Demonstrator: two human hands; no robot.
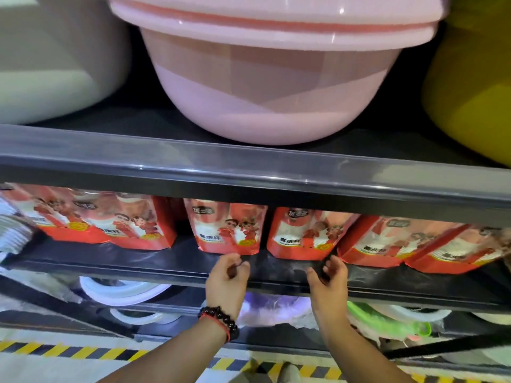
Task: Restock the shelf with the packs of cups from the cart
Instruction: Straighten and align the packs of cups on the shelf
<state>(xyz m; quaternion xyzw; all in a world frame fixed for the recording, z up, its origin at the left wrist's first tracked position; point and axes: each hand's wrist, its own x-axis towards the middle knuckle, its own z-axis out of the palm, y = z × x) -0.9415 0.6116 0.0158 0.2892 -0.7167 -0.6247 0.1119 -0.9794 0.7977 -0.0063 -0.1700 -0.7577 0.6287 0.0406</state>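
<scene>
Several red-and-white packs of cups stand in a row on the dark middle shelf point(154, 262). One pack point(226, 230) stands just behind my left hand point(226, 280), and another point(304, 236) just behind my right hand point(329, 280). More packs lean at the left point(124, 225) and at the right point(387, 241). Both hands hover at the shelf's front edge, fingers loosely curled, and hold nothing. My right fingertips are close to the lower right corner of the second pack; I cannot tell if they touch it. A beaded bracelet is on my left wrist. The cart is out of view.
The upper shelf's rail point(249, 172) overhangs the packs. On it sit a pink basin point(271, 78), a white tub point(41, 64) and a yellow tub point(470, 92). The lower shelf holds white basins point(119, 288) and a green item point(387, 319). Hazard striping point(69, 349) marks the floor.
</scene>
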